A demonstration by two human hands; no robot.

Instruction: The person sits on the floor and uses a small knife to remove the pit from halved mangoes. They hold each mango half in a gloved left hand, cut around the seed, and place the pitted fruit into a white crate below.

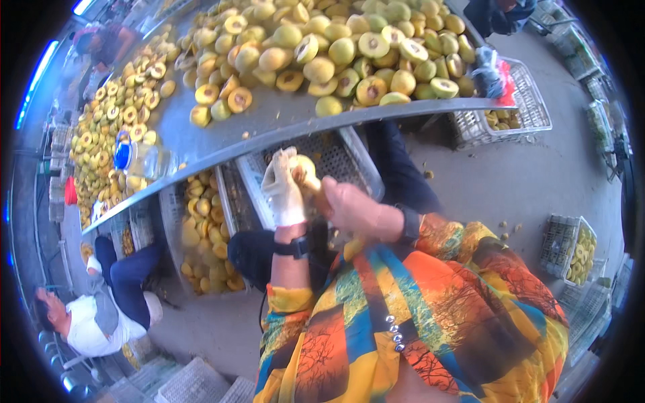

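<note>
My left hand [283,189], in a pale glove, holds a halved yellow peach [304,168] with its brown pit cavity facing up and right. Close against the fruit, my right hand [355,209] is bare and curled around what looks like a small hand tool [322,200]; blur and the fingers hide most of it. Both hands are over my lap, just in front of the metal worktable's edge [302,128]. Beneath and beyond them sits a white plastic crate [360,156] with a perforated floor. Whole and halved peaches [322,55] are heaped on the table.
Left of my knee, a crate [174,237] holds many peach halves. A blue-capped plastic bottle [143,158] lies on the table. Crumpled plastic bags [491,75] hang at its right corner, beside another crate [536,108]. A seated person [101,317] is at left; a fruit crate [554,247] stands at right.
</note>
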